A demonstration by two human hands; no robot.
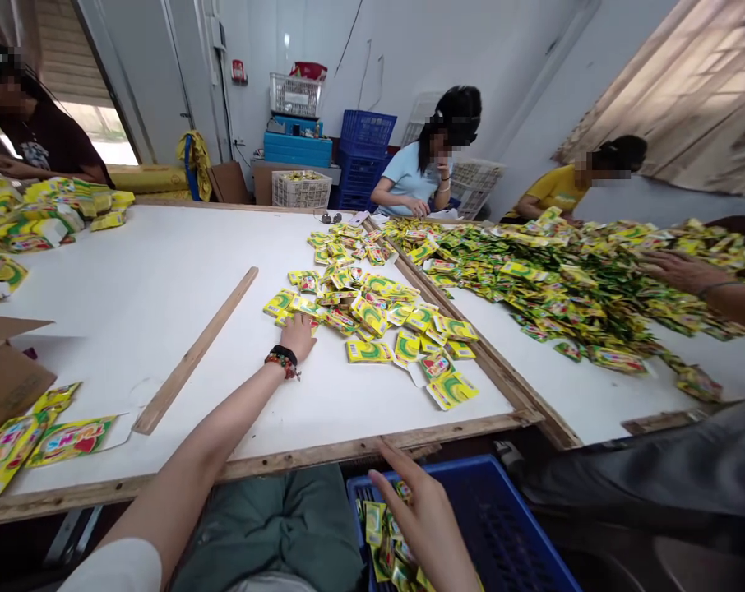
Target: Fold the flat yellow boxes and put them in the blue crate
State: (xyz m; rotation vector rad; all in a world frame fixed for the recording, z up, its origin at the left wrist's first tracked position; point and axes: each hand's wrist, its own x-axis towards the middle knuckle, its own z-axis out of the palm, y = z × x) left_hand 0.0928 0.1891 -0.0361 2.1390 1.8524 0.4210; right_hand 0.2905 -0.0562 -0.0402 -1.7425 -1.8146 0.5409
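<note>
Okay, I'm watching the left hand (298,339) pressing its fingertips onto the near edge of a loose pile of yellow sachets (366,308), though I can't tell whether it's gripping any. The pile is stretching away ahead of that hand, toward the far side of the white table (163,271). The right hand (425,526) is hanging open, fingers spread, above a blue crate (489,493) holding more sachets. A wooden strip (193,353) is lying left of the left hand.

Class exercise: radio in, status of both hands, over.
Left hand on yellow sachets. Right hand over blue crate of sachets. Wooden strip beside, not blocking.
</note>
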